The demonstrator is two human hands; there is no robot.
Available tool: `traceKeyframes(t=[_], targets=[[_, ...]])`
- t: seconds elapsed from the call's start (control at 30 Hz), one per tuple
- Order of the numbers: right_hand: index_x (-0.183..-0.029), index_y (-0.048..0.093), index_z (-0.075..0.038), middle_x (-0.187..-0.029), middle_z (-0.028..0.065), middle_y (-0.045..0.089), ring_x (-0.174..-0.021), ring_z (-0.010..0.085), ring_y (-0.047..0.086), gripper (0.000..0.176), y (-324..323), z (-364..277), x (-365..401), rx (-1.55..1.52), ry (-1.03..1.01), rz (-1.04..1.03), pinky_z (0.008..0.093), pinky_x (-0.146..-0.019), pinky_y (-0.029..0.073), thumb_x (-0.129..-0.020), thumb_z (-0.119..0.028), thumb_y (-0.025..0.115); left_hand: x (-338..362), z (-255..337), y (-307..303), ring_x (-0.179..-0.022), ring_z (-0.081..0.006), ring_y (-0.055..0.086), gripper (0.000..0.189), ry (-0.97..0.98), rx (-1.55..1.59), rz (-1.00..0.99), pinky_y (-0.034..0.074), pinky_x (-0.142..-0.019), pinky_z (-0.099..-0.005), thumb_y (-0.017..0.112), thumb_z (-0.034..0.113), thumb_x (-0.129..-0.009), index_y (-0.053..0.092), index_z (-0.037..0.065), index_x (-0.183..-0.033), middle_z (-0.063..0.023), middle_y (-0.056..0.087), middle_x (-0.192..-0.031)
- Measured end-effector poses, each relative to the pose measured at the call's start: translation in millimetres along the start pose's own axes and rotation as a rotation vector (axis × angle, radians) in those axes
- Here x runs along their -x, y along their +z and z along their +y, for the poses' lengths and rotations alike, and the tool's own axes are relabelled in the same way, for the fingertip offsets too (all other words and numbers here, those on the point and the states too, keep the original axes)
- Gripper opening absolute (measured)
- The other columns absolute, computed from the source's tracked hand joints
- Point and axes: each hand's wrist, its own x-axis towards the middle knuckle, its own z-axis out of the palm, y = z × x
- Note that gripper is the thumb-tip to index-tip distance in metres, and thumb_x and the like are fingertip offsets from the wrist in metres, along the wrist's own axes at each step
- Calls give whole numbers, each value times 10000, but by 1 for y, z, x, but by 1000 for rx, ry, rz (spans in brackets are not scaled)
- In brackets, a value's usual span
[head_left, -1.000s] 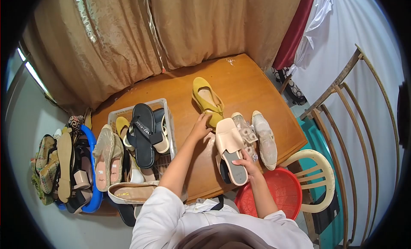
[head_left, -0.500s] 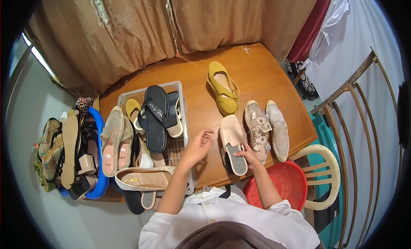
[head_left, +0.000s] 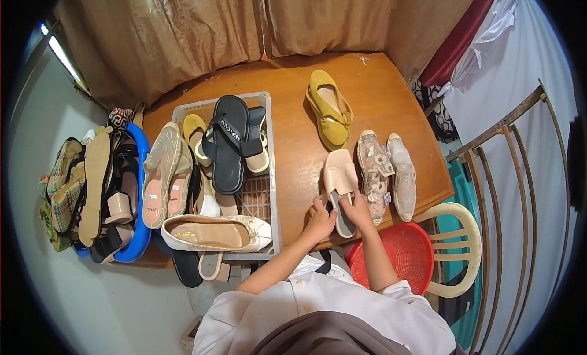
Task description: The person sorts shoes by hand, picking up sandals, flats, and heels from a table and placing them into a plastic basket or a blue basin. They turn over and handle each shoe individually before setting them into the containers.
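A beige slide sandal [head_left: 340, 172] with a grey insole lies near the front edge of the wooden table [head_left: 290, 159], its toe pointing away from me. My left hand [head_left: 320, 219] grips its left side near the heel. On the other side, my right hand [head_left: 359, 209] holds the heel end, thumb on the insole. Just beyond the toe rests a mustard-yellow flat shoe [head_left: 333, 134]. To the right, a pair of pale lace shoes stands side by side, one with flower trim [head_left: 373, 184] and a plainer one [head_left: 403, 187]. My fingers hide part of the sandal's heel.
At left a white plastic crate [head_left: 273, 172] holds several shoes, with a black thong sandal [head_left: 230, 165] on top and a white flat [head_left: 208, 234] across its front. Further left is a blue basket [head_left: 144, 190] full of footwear. A red basket [head_left: 419, 257] sits on a cream chair [head_left: 471, 239].
My left hand has moved right and taken hold of the beige sandal, where it was apart before. The right hand keeps its hold. The view has shifted slightly.
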Motion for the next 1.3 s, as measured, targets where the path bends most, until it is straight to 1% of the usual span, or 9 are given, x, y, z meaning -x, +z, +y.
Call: traceKeyframes(t=[0.13,0.23,0.33,0.73,0.83,0.93,1.07,1.2,1.3], targets=[[-1280,304,83,-1148,346,428,-1075,462,454,768,3,-6,13,-12,-69,82,429,-922,386,-789,-425,607,-15,-46,20,-1129,-449,406,676,-58,186,-125,313,-992,-450,591,221,-825,213,-39,-1322,-323,382,-1224],[-1202,347,108,-1100,342,460,-1029,465,472,704,14,-13,21,98,-119,195,445,-876,398,-791,-392,625,-12,-57,37,-1103,-418,442,596,-44,185,-25,433,-912,-425,597,98,-809,261,-3,-1291,-284,381,-1217],[-1178,332,123,-1084,346,447,-988,482,479,717,20,-10,17,151,-147,254,454,-852,404,-787,-397,633,-12,-55,32,-964,-235,515,546,-156,406,-63,574,-685,-312,553,-93,-781,293,54,-1238,-167,414,-1119],[-1085,438,128,-1015,341,503,-988,466,480,379,7,2,-23,19,-185,226,471,-851,390,-905,-203,473,-15,-51,31,-780,-226,616,536,-264,594,-106,578,-692,-359,506,-185,-736,308,50,-1175,-107,520,-779],[-1111,432,128,-1051,329,507,-1007,452,489,398,7,3,-26,-43,-123,217,449,-875,391,-901,-207,477,-17,-56,35,-759,-211,614,509,-199,553,-74,570,-620,-319,544,-131,-746,313,41,-1165,-112,529,-790],[-1205,375,125,-1142,322,471,-1087,421,461,462,2,-8,-16,-90,-125,261,427,-928,370,-893,-199,480,-13,-44,31,-865,-306,605,523,-174,227,-97,539,-687,-374,580,1,-769,298,25,-1209,-181,546,-907],[-1339,250,68,-1327,288,336,-1266,380,306,599,-10,-58,15,-10,-429,432,448,-1035,256,-868,-201,504,15,3,8,-1113,-473,428,653,121,-16,-29,376,-936,-473,563,170,-787,211,-38,-1297,-327,417,-1179],[-1361,289,2,-1414,147,311,-1328,311,249,618,5,-58,-3,576,-507,391,495,-1067,171,-876,-331,479,16,30,-39,-1080,-452,454,527,289,-46,122,393,-926,-435,547,161,-803,321,-37,-1236,-302,429,-1167],[-1368,290,-4,-1423,140,302,-1341,261,236,654,21,-46,-16,704,-484,311,498,-1071,156,-876,-402,456,16,33,-82,-1060,-405,483,434,323,-19,122,404,-916,-432,545,153,-815,399,-22,-1184,-258,449,-1174]])
